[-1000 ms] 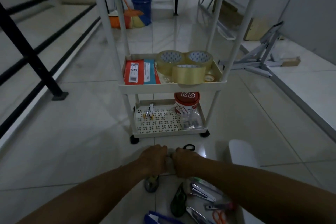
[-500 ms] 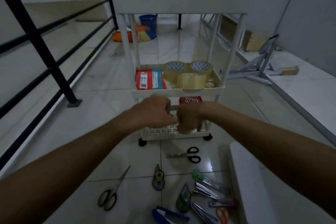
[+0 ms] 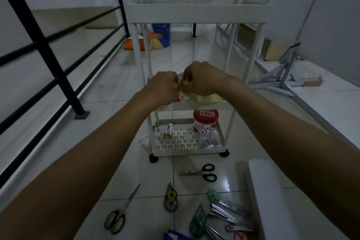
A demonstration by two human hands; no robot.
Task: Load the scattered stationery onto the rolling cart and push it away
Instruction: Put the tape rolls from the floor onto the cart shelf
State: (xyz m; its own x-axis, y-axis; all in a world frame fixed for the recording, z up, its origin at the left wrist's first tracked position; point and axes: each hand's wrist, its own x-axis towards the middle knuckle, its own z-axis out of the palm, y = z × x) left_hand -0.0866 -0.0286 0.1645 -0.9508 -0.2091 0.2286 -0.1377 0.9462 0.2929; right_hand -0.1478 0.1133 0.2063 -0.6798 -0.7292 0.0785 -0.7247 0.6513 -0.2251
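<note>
The white three-tier rolling cart (image 3: 196,10) stands on the tiled floor straight ahead. My left hand (image 3: 163,85) and my right hand (image 3: 200,78) meet over its middle shelf (image 3: 194,105), together pinching a small yellow item (image 3: 180,84), mostly hidden by my fingers. On the bottom shelf (image 3: 187,150) stand a red tin (image 3: 205,121) and a small stapler (image 3: 169,129). Loose on the floor lie black scissors (image 3: 202,172), green-handled scissors (image 3: 120,212), two correction tapes (image 3: 171,198), several staplers (image 3: 224,213) and a blue tool (image 3: 175,236).
A black railing (image 3: 44,45) runs along the left. A white rounded object (image 3: 266,197) lies at the lower right beside the stationery. A folded metal frame (image 3: 282,78) lies right of the cart. Behind the cart are a blue bucket (image 3: 161,31) and an orange dustpan (image 3: 134,45).
Both hands rose together from the floor near the black scissors, past the bottom shelf, up to the middle shelf, carrying the small item. My view tilted upward.
</note>
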